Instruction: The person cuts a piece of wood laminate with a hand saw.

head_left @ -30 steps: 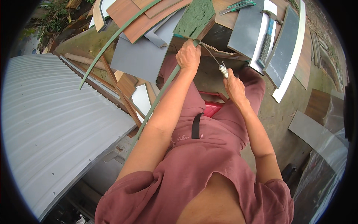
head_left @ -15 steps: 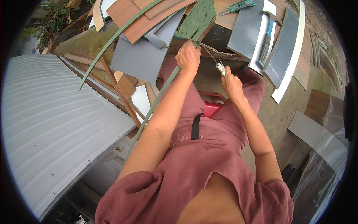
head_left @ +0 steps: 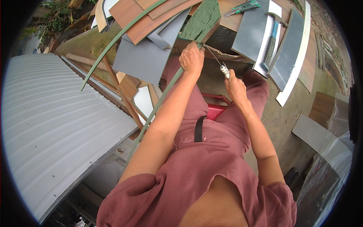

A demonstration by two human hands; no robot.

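Note:
My left hand (head_left: 191, 57) is closed round a long, narrow green strip (head_left: 170, 85), which runs back beside my left forearm. The strip's far end is at the near edge of a block with a rough green face (head_left: 200, 22). My right hand (head_left: 236, 89) grips a thin metal tool (head_left: 224, 71) by its white-wrapped handle. From the handle a slender shaft slants up and left, its tip close to my left fist and the block's lower edge. Whether the tip touches the strip, I cannot tell.
Grey and brown board offcuts (head_left: 140, 60) lie at the far left. On boards at the right are a blue-and-black-handled hammer (head_left: 270, 45) and green utility knives (head_left: 245, 6). A corrugated metal sheet (head_left: 56, 125) fills the left side. Between my legs shows a red seat (head_left: 216, 111).
The view has shifted very slightly. Both hands keep nearly the same places and grips, and the tool stays beside my left fist.

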